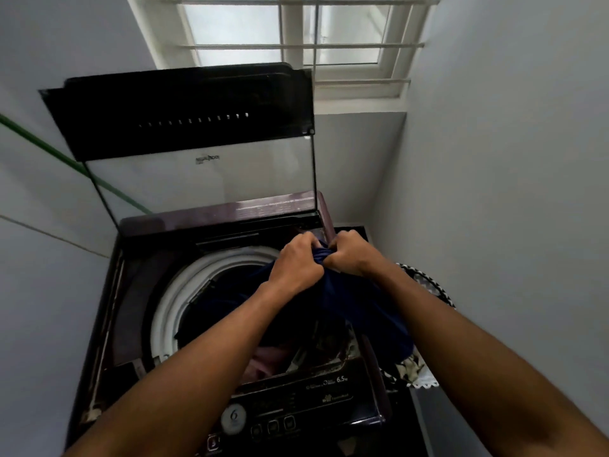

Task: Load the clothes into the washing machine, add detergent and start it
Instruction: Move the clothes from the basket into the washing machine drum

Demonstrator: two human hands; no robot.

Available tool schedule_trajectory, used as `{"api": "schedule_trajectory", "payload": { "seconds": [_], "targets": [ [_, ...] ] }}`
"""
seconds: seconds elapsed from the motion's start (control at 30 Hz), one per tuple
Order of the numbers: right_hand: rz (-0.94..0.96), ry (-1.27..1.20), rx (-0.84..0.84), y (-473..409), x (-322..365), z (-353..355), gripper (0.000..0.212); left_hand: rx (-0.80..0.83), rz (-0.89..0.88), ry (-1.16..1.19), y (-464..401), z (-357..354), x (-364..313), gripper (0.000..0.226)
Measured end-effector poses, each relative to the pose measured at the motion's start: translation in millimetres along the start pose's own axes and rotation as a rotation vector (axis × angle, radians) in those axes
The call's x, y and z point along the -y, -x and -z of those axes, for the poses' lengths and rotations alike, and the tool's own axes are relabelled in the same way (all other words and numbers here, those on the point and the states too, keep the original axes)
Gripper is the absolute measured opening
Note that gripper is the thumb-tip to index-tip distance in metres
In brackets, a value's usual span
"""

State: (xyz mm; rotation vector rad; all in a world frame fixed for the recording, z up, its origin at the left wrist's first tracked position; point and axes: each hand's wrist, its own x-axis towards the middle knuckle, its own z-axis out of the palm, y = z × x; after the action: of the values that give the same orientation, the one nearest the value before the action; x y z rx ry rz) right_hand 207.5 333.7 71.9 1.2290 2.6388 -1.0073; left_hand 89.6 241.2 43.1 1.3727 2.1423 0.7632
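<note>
Both hands meet at about 1 o'clock from the middle of the view, above the far right rim of the dark maroon top-loading washing machine point(108, 324). The left hand point(296, 265) has its fingers curled tight into a bunched fold of the navy blue cloth garment point(362, 311), and the right hand point(349, 253) clenches the same bunch just beside it, knuckles almost touching. The garment hangs down from that grip toward 5 o'clock, draping over the right side of the machine's opening.

The white ring of the round drum opening point(174, 298) shows at 9 o'clock from the hands. Inside the drum, at 6 o'clock below the hands, lie a pale pink cloth point(263, 361) and some patterned fabric, partly hidden by the forearms.

The tinted glass lid point(204, 179) stands raised at 12 o'clock, its dark upper band toward the barred white-framed window point(296, 44). The black control panel point(296, 410) sits at 6 o'clock, with a round dial marked 6 and a row of small buttons. At 3 o'clock, beside the machine, the black-and-white woven laundry basket point(425, 282) is partly in view, with lace-edged cloth spilling over it.
</note>
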Motion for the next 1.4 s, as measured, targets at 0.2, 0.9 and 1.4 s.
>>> {"api": "schedule_trajectory", "payload": {
  "seconds": [0.2, 0.9, 1.4],
  "targets": [
    [0.130, -0.083, -0.060, -17, 77, -9, 0.026, -0.206, 0.123, 0.116, 16, 61, 31, 0.027],
    [0.191, 0.182, 0.293, -36, 146, -144, 0.019, 0.004, 0.387, -0.170, 86, 96, 143, 0.045],
    [0.035, 0.468, -0.010, -21, 53, -74, 0.074, 0.156, 0.057, -0.013, 45, 33, 79, 0.053]
  ]
}}
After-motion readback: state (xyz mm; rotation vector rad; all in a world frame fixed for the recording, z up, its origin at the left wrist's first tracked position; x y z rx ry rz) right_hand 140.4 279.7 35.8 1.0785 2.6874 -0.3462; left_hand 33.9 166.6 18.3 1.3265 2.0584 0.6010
